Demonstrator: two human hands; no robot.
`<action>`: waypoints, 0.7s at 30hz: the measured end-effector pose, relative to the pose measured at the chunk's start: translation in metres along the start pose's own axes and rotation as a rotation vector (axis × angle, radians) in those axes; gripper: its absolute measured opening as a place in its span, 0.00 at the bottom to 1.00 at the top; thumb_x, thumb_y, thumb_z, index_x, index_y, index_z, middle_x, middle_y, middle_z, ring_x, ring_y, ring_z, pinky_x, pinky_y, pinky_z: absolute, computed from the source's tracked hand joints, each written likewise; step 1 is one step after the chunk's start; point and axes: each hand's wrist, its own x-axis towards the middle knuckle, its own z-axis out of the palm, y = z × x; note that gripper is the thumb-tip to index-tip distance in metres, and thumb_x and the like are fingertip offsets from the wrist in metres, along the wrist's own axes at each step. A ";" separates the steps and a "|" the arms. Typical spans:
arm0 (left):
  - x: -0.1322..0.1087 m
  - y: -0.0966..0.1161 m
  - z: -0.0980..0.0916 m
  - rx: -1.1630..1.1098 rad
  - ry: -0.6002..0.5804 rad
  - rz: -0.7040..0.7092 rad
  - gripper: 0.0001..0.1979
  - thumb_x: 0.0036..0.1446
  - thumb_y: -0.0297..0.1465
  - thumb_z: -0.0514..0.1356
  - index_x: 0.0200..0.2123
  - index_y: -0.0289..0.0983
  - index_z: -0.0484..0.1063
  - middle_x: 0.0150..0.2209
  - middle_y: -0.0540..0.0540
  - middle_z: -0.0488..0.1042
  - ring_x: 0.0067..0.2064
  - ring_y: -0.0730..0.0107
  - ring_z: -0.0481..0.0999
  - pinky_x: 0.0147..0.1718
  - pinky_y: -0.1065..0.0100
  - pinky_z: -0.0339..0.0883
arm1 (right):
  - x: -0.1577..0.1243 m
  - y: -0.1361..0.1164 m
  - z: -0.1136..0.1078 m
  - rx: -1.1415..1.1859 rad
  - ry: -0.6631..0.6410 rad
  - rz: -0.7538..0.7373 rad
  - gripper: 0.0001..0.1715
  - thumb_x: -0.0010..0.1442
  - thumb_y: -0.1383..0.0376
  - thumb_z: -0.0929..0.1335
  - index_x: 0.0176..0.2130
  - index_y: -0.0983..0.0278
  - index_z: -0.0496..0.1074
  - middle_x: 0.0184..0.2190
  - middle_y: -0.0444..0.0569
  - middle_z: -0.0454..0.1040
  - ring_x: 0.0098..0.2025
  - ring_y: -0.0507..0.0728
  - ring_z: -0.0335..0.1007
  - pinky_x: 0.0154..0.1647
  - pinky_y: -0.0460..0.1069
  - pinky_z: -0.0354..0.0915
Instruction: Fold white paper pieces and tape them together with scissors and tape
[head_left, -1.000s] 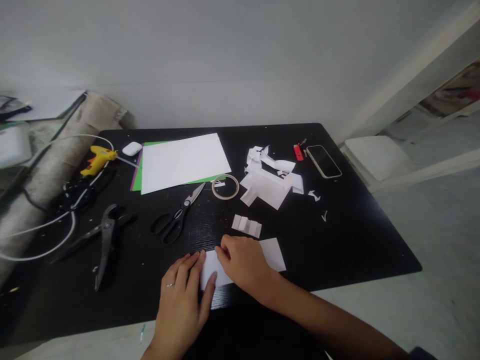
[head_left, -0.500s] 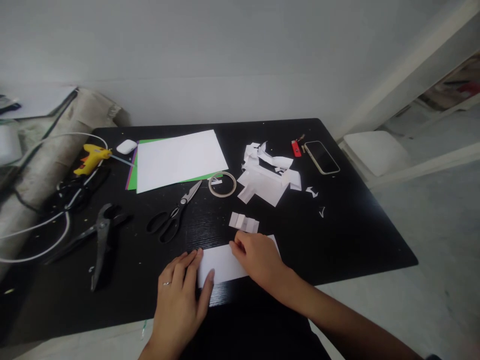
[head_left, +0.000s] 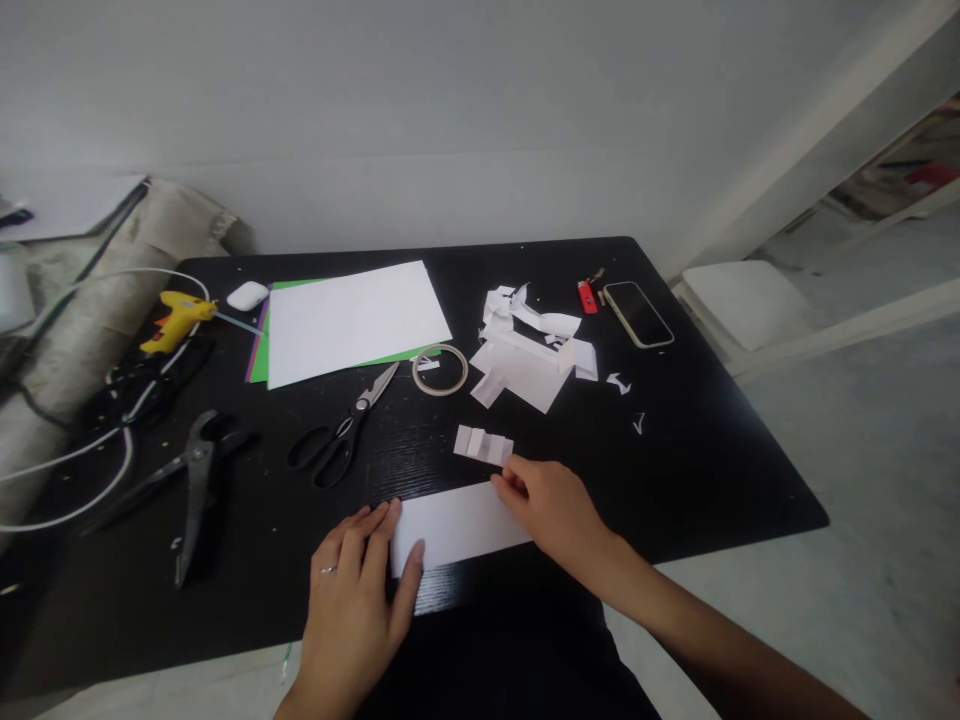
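A white paper strip lies flat near the front edge of the black table. My left hand rests on its left end, fingers spread, with a ring on one finger. My right hand is curled at the strip's right end, thumb and fingertips pressed together on the paper; what lies under the hand is hidden. Just beyond the strip sits a small folded paper piece, close to the right fingertips.
Scissors, a tape roll, white sheets on coloured ones, paper scraps, a red lighter and a phone lie beyond. Left are a yellow glue gun, pliers and cables.
My right hand has slid rightward along the strip, uncovering more of its middle. My left hand stays on the left end. The whole view has shifted slightly.
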 end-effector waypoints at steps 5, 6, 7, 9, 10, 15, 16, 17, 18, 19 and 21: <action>-0.001 0.000 0.000 -0.002 0.004 -0.006 0.23 0.68 0.34 0.61 0.63 0.32 0.67 0.52 0.33 0.75 0.55 0.43 0.73 0.55 0.47 0.66 | -0.002 0.011 -0.010 0.028 -0.002 0.038 0.19 0.70 0.63 0.67 0.26 0.62 0.69 0.22 0.42 0.74 0.23 0.52 0.68 0.27 0.48 0.53; -0.001 0.000 0.000 -0.001 0.007 -0.004 0.23 0.68 0.34 0.61 0.63 0.32 0.67 0.52 0.33 0.75 0.55 0.43 0.73 0.55 0.47 0.66 | -0.002 0.013 -0.012 0.031 -0.002 0.047 0.19 0.70 0.63 0.67 0.26 0.62 0.69 0.22 0.41 0.74 0.23 0.52 0.68 0.27 0.48 0.54; -0.001 0.000 0.001 0.000 0.009 -0.001 0.23 0.69 0.34 0.60 0.63 0.31 0.67 0.52 0.33 0.75 0.55 0.43 0.73 0.54 0.47 0.66 | -0.002 0.015 -0.014 0.034 0.000 0.055 0.19 0.70 0.63 0.67 0.26 0.62 0.69 0.22 0.41 0.74 0.23 0.52 0.68 0.27 0.48 0.54; -0.001 0.000 0.000 0.002 0.010 0.005 0.23 0.69 0.34 0.61 0.63 0.31 0.67 0.52 0.33 0.75 0.55 0.44 0.73 0.54 0.47 0.66 | -0.003 0.018 -0.018 0.046 0.005 0.066 0.19 0.69 0.63 0.67 0.26 0.61 0.69 0.22 0.42 0.74 0.23 0.52 0.69 0.27 0.48 0.55; -0.001 0.000 0.000 0.003 0.008 0.006 0.23 0.68 0.34 0.61 0.62 0.31 0.67 0.52 0.33 0.75 0.55 0.43 0.73 0.54 0.47 0.66 | -0.003 0.019 -0.020 0.052 0.004 0.068 0.19 0.69 0.63 0.67 0.26 0.61 0.69 0.22 0.42 0.75 0.23 0.53 0.69 0.27 0.48 0.55; -0.001 0.000 0.000 0.014 -0.001 -0.003 0.22 0.69 0.35 0.60 0.62 0.31 0.67 0.52 0.33 0.75 0.55 0.43 0.73 0.54 0.47 0.66 | -0.004 0.027 -0.027 0.043 -0.008 0.087 0.19 0.69 0.62 0.67 0.25 0.61 0.69 0.22 0.42 0.74 0.24 0.54 0.70 0.26 0.49 0.56; -0.001 0.000 0.000 0.013 -0.005 -0.005 0.23 0.69 0.35 0.60 0.62 0.32 0.67 0.52 0.33 0.76 0.55 0.43 0.73 0.54 0.48 0.66 | -0.004 0.028 -0.028 0.039 -0.010 0.090 0.19 0.69 0.62 0.67 0.25 0.61 0.69 0.22 0.43 0.74 0.24 0.54 0.70 0.27 0.49 0.56; -0.001 0.000 0.000 0.011 -0.008 -0.007 0.23 0.69 0.35 0.60 0.63 0.32 0.67 0.52 0.33 0.76 0.55 0.44 0.73 0.54 0.48 0.66 | -0.004 0.030 -0.028 0.037 -0.011 0.091 0.19 0.69 0.62 0.66 0.25 0.61 0.69 0.22 0.43 0.74 0.24 0.54 0.70 0.27 0.49 0.56; -0.001 0.000 0.000 0.008 -0.009 -0.008 0.22 0.69 0.35 0.60 0.63 0.33 0.67 0.52 0.33 0.76 0.55 0.44 0.73 0.54 0.48 0.66 | -0.004 0.031 -0.029 0.038 -0.010 0.090 0.19 0.69 0.62 0.66 0.25 0.61 0.68 0.22 0.43 0.74 0.24 0.54 0.69 0.27 0.49 0.57; -0.001 0.000 0.000 0.006 -0.009 -0.011 0.22 0.69 0.35 0.60 0.63 0.33 0.67 0.52 0.34 0.76 0.55 0.44 0.73 0.54 0.48 0.66 | -0.005 0.033 -0.030 0.042 -0.008 0.089 0.20 0.69 0.62 0.66 0.25 0.60 0.68 0.22 0.43 0.74 0.24 0.54 0.69 0.27 0.49 0.57; -0.002 0.000 0.000 0.007 -0.011 -0.017 0.22 0.69 0.35 0.60 0.62 0.33 0.67 0.52 0.34 0.76 0.55 0.44 0.73 0.55 0.47 0.66 | -0.005 0.035 -0.032 0.050 -0.003 0.090 0.20 0.69 0.61 0.66 0.25 0.60 0.68 0.21 0.43 0.74 0.24 0.54 0.69 0.26 0.49 0.57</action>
